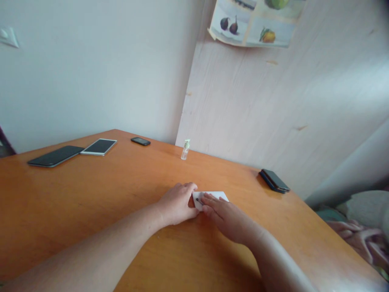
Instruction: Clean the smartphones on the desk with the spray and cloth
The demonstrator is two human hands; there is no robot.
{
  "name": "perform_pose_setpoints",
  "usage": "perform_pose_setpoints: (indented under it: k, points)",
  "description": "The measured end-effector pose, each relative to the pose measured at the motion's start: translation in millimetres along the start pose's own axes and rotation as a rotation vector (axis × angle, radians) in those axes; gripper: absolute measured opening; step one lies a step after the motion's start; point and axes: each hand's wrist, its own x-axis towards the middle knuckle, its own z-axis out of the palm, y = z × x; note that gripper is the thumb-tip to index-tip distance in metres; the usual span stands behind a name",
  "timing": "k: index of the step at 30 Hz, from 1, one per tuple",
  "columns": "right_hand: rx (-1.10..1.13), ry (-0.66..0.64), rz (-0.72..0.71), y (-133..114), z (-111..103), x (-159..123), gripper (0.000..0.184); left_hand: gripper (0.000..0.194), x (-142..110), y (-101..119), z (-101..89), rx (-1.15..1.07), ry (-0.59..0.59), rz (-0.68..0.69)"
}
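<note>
A white smartphone (219, 195) lies on the table in front of me, with a small dark spot, like a camera lens, near its left end. My left hand (179, 205) grips that left end between thumb and fingers. Across the top of the phone rests my right hand (223, 213), its fingers stretched out flat and covering much of the surface. Whether anything thin lies under those fingers is hidden.
On the orange-brown wooden table (146, 174), a small clear pump bottle (184, 151) stands beyond my hands. A dark tablet (56, 156), a white tablet (100, 147) and a black phone (140, 141) lie back left. Stacked dark devices (274, 181) sit at the right edge.
</note>
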Motion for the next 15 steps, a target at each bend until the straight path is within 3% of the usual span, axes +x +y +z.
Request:
perform_pose_setpoints:
  k: [3, 5, 11, 13, 15]
  points:
    - [-0.112, 0.059, 0.176, 21, 0, 5, 0.05, 0.045, 1, 0, 0.6, 0.006, -0.001, -0.002]
    - [-0.142, 0.075, 0.218, 24, 2, 8, 0.05, 0.046, 1, 0, 1.8, 0.008, 0.011, -0.01]
    - [0.001, 0.044, -0.1, -10, 12, 12, 0.048, 0.046, 0, -1, 4.4, -0.019, 0.024, -0.003]
    - [-0.018, 0.045, -0.067, -8, 13, 12, 0.049, 0.047, 0, -1, 4.2, -0.025, 0.019, -0.01]
    - [-0.076, 0.059, 0.055, 6, 12, 13, 0.05, 0.048, 0, -1, 3.8, -0.029, 0.012, -0.011]
